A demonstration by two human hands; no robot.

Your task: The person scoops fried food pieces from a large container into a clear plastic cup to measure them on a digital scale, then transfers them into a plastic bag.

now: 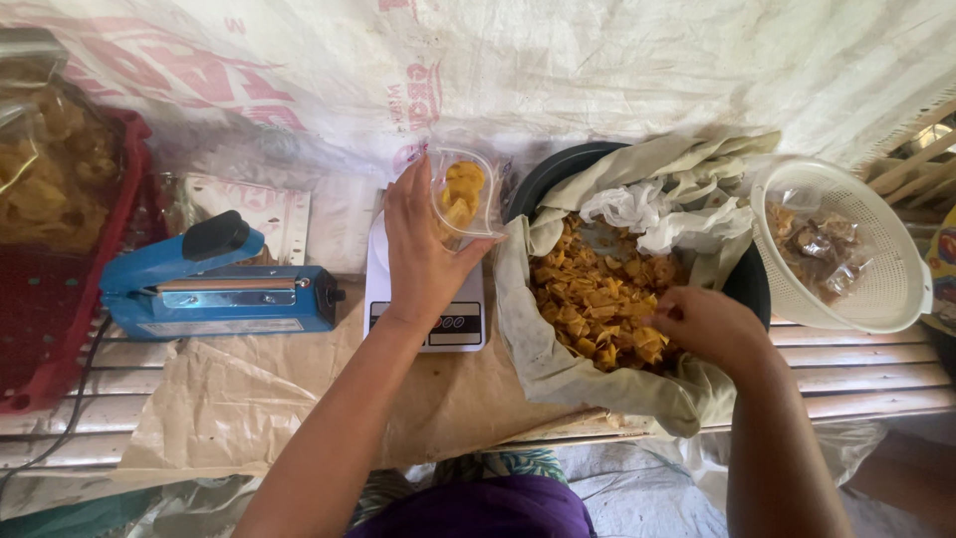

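Hands number two: left hand (423, 254) clamped on one clear bag (464, 194), right hand (702, 324) (grip closed) among chips (597, 294).

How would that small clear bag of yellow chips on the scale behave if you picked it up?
The clear bag would probably feel floppy: its thin film only stands where the left hand props it. It looks light, being partly filled. The yellow chips seem brittle, so squeezing might crack them.
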